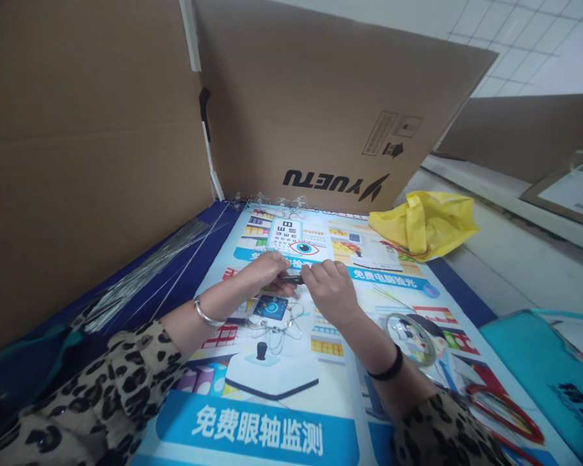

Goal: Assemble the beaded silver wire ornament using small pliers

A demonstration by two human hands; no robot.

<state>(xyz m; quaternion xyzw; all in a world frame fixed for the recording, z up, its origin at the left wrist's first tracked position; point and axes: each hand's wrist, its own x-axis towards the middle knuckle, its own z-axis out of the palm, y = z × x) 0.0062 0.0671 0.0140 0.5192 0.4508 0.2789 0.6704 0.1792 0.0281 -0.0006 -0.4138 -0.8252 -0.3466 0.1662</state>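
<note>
Over the middle of the printed sheet, my left hand (pixel 274 275) and my right hand (pixel 333 291) come together. A short, dark, slim tool (pixel 292 279) bridges the gap between them. The right fingers are closed around one end of it; its kind cannot be made out. My left fingers are pinched at the other end, and whatever they grip is mostly hidden. Just below the hands is a piece of thin silvery wire bent into several loops (pixel 275 323), like a flower outline. Whether it touches the left fingers I cannot tell.
Cardboard panels (pixel 320 110) wall off the left and back. Bent wire pieces (pixel 272 202) line the back edge; straight wires (pixel 150 272) lie left. At right are a yellow bag (pixel 425 223), a clear roll (pixel 411 338), a red ring (pixel 508 414) and a teal bag (pixel 544 369).
</note>
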